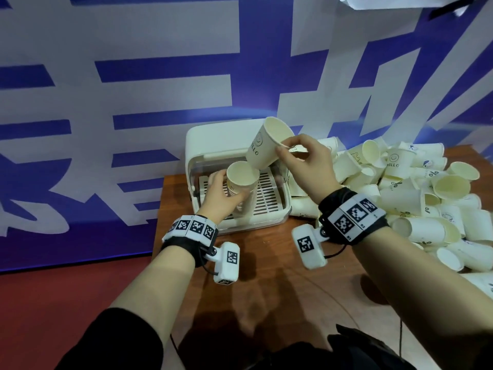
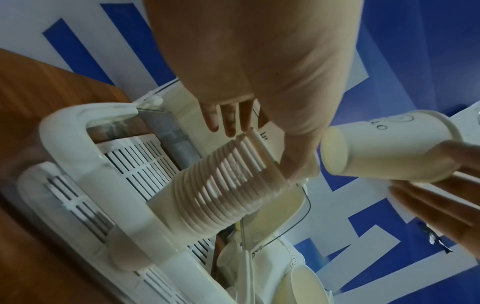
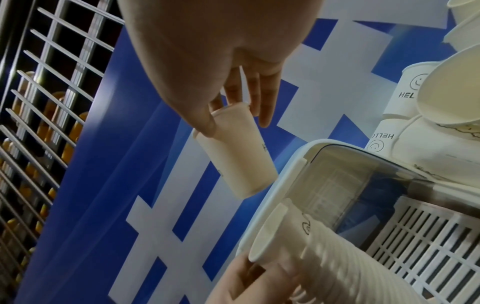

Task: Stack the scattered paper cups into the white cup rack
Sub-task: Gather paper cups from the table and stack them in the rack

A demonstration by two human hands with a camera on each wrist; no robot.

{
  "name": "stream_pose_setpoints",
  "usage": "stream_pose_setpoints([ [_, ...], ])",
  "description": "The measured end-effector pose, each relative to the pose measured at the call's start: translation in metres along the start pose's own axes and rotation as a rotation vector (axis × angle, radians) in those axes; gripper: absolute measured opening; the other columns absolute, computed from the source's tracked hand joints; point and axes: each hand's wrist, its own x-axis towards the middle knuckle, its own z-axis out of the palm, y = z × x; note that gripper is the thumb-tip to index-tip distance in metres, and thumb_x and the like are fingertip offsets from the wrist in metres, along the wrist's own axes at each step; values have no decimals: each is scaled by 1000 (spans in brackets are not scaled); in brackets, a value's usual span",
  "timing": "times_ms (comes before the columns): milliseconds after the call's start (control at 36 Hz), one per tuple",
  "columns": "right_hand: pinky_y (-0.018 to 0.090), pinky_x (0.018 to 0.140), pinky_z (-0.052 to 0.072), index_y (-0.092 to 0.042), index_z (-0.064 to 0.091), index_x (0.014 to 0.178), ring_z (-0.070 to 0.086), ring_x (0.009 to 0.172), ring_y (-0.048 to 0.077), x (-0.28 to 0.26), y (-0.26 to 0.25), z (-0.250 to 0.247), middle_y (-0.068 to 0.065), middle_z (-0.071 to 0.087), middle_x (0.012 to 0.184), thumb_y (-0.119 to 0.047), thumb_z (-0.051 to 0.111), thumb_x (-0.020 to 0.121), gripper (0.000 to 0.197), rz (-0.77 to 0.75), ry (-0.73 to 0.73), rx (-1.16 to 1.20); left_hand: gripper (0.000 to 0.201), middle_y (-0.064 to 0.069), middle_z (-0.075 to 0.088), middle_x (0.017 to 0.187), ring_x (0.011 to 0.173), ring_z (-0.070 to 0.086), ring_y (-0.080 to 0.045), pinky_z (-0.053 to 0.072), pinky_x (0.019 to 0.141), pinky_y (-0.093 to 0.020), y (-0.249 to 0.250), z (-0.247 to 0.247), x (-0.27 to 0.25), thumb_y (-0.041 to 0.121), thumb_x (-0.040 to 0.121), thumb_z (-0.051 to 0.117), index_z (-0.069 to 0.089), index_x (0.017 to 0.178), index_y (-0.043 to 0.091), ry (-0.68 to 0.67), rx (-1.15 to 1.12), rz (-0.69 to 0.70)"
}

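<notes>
Head view showed me a brown wooden table [image 1: 266,276] pushed against a blue backdrop [image 1: 133,76] printed with large white shapes, and a strip of red floor [image 1: 53,303] at about eight o'clock. At the table's far end stood the white cup rack [image 1: 213,137], its lid raised and its slatted tray [image 1: 269,193] exposed. My left hand [image 1: 221,193] was wrapped around a tall stack of cups [image 1: 241,188] standing in the rack, fingers curled about its upper part. My right hand [image 1: 304,164] pinched the rim of a single cup [image 1: 266,145] marked "HELLO", tilted, with its base just above the mouth of the stack at roughly one o'clock from it; I could not tell whether the two touched. A heap of loose cups [image 1: 413,198] lay on the table from two to four o'clock, many on their sides, crowding against the rack's right wall.

From the left wrist I saw the stack's ridged rims [image 2: 221,185] rising out of the tray. From the right wrist I saw a metal grille [image 3: 52,102] to the backdrop's left, at nine o'clock.
</notes>
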Motion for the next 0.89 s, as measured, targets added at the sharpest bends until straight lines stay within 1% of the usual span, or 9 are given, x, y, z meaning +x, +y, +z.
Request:
stream_pose_setpoints([
  [167,21,75,49,-9,67,89,61,83,15,-5,8,21,3,66,91,-19,69,84,12,-73,-178,-97,81,-1,20,150,136,29,-16,25,102,-23,-6,-5,-2,24,82,72,26,148,14,-71,19,-42],
  [250,13,70,39,-6,66,90,52,75,4,-6,13,30,-6,60,83,-16,68,84,12,-137,-268,-190,82,1,15,154,140,23,-16,22,106,-25,-9,-7,-2,21,85,68,18,151,14,-62,-3,-46],
  [278,12,71,36,-5,66,90,51,77,3,-6,15,33,-6,61,85,-16,68,84,12,-157,-296,-232,81,1,16,154,140,22,-15,21,106,-25,-10,-8,-2,22,86,67,19,150,15,-47,-12,-40],
  [389,23,87,36,-5,64,90,56,106,22,-8,24,40,10,66,108,-16,67,85,13,-190,-382,-319,72,0,23,152,138,28,-14,25,114,-34,-10,-13,-1,31,88,64,27,148,17,17,-77,-6],
  [472,19,96,32,-7,64,97,50,122,19,-11,28,45,8,60,127,-20,66,87,17,-165,-414,-324,58,-1,30,147,130,39,-13,34,110,-35,-7,-14,1,33,93,57,35,144,18,60,-168,-7],
  [583,13,95,30,-9,59,119,51,120,16,-13,33,49,5,57,129,-24,63,90,33,-150,-411,-314,48,3,33,144,118,43,-4,32,95,-20,-7,-14,3,31,99,47,36,144,19,48,-178,12],
  [639,16,96,32,-8,53,128,50,120,17,-13,34,51,6,56,130,-23,61,91,40,-137,-410,-320,46,5,33,144,120,42,-3,31,96,-19,-9,-13,3,29,100,45,36,144,19,31,-166,8],
  [750,22,103,30,-6,44,138,45,128,20,-12,38,53,8,49,140,-24,60,92,52,-68,-433,-356,44,2,35,147,133,37,-11,28,109,-26,-15,-10,3,28,100,45,39,143,19,13,-86,22],
  [889,25,105,28,-10,39,143,42,132,20,-15,45,55,7,46,144,-27,56,94,55,-38,-463,-429,45,0,34,148,133,34,-11,24,102,-21,-19,-7,1,31,101,41,37,144,20,-20,1,43],
])
